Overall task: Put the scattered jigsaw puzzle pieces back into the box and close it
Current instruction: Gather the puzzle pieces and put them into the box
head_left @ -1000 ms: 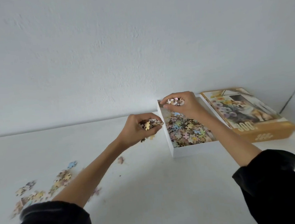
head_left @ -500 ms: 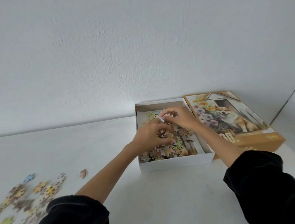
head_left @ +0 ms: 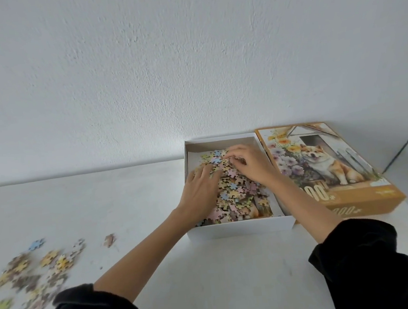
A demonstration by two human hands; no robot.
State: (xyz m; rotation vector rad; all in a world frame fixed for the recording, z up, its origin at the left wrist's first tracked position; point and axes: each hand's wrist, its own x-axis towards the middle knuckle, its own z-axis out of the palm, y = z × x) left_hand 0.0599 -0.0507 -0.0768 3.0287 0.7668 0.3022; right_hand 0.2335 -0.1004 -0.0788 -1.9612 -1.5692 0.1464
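Observation:
The white box bottom (head_left: 239, 228) stands open on the white table, holding a heap of pastel puzzle pieces (head_left: 238, 195). My left hand (head_left: 199, 191) lies flat on the heap at the box's left side, fingers straight. My right hand (head_left: 250, 165) is over the far part of the heap with fingers bent down onto the pieces; whether it pinches any I cannot tell. A scatter of loose pieces (head_left: 33, 275) lies on the table at the far left, with one single piece (head_left: 109, 240) nearer the box.
The orange box lid (head_left: 335, 167), printed with a dog and flowers, lies face up right beside the box. A white wall rises just behind the table. The table's right corner edge (head_left: 404, 146) shows past the lid.
Both hands carried handfuls of pieces over the box, lowered into it and let them go; now they rest on the heap. The view has shifted right.

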